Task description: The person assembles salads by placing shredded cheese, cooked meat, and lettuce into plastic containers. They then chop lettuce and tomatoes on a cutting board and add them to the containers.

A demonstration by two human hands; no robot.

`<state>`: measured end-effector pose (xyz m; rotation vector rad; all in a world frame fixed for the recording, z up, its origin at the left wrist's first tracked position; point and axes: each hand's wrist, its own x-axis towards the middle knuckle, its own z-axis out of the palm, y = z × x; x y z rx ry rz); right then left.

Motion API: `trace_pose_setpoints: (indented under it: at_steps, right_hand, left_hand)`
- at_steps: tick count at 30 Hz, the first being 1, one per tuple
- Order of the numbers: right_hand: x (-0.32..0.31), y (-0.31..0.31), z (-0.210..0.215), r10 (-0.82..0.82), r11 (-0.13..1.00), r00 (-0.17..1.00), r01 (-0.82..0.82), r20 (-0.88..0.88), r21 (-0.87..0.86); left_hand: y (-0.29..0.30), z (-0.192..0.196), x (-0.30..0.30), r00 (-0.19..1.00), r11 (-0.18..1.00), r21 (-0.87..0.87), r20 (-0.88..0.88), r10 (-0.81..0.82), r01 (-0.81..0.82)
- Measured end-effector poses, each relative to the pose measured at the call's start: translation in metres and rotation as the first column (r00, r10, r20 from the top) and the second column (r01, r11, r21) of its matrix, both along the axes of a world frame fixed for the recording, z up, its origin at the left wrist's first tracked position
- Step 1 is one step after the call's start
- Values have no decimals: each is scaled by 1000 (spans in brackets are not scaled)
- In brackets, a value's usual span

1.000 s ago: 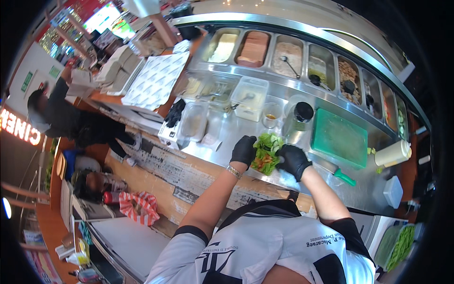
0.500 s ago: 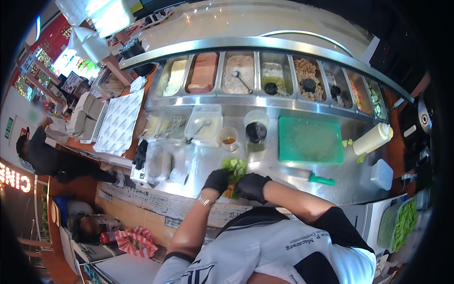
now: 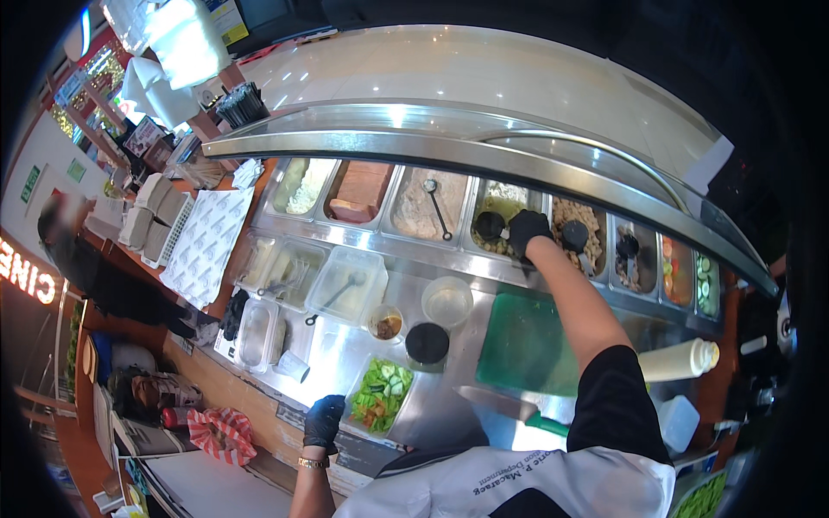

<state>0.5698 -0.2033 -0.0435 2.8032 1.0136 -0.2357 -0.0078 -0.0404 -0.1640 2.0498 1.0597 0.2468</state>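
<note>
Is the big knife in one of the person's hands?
No, the knife lies on the counter by the green cutting board, away from both gloved hands.

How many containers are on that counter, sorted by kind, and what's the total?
Recessed steel wells, first at: 8
Clear plastic tubs, first at: 4
Round cups, one at: 3
Salad tray: 1
Squeeze bottle: 1
Total: 17

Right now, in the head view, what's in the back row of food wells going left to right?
Pale shredded filling → reddish-brown block → beige spread with a ladle → well with a black scoop, right hand at it → brown chunks → chopped vegetables → cucumber slices.
</note>
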Motion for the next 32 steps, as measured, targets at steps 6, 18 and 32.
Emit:
trace_pose_setpoints:
  at_steps: [6,18,32]
  right_hand:
    - [54,3,24,7,817,980,108,-197,566]
    - [32,-6,51,127,659,845,319,-519,681]
    - [35,-11,-4,226,957,961,-249,-159,-147]
  left_hand:
    - [7,-4,4,928,914,245,-271,-256,324]
    - [-23,39,6,978,665,-746,130,164,-12]
    - [-16,6,-18,930,516,-857,189,316,-2]
